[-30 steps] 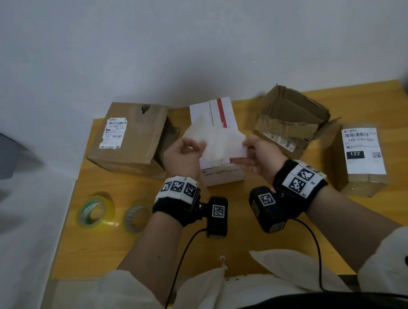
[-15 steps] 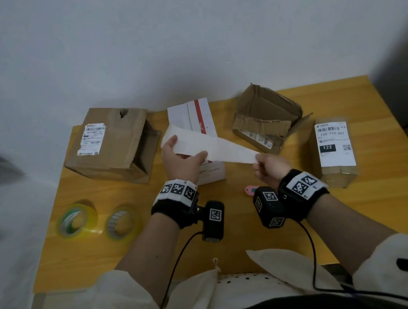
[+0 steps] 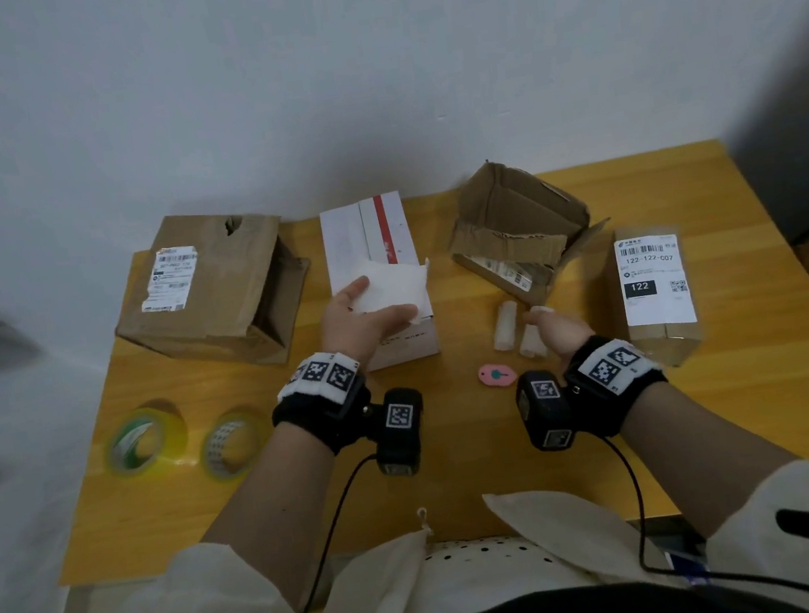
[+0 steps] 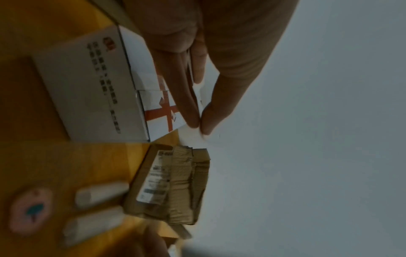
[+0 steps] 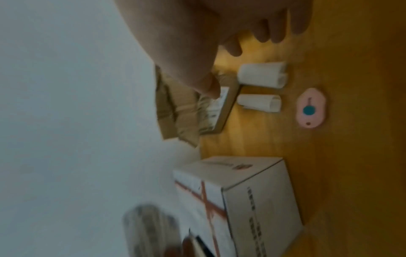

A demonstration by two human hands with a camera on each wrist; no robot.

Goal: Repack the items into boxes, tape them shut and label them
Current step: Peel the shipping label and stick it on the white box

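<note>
Released by right hand (image 3: pixel 556 333), flat paper sheet (image 3: pixel 392 285) stays in left hand (image 3: pixel 358 319).

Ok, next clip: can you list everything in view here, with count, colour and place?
Table: one, yellow wood, against the grey wall.
Cardboard boxes: three, brown; labelled one far left, torn-open one right of centre, sealed labelled one far right.
White box: one, red stripe, centre back.
Label sheet: one, white, on the white box.
Paper rolls: two, white, before the torn box.
Tape rolls: two, front left; green-yellow, clear.
Pink cutter: one, teal button, front centre.
Left hand: its grip pinches the label sheet.
Right hand: holds nothing, beside the paper rolls.
</note>
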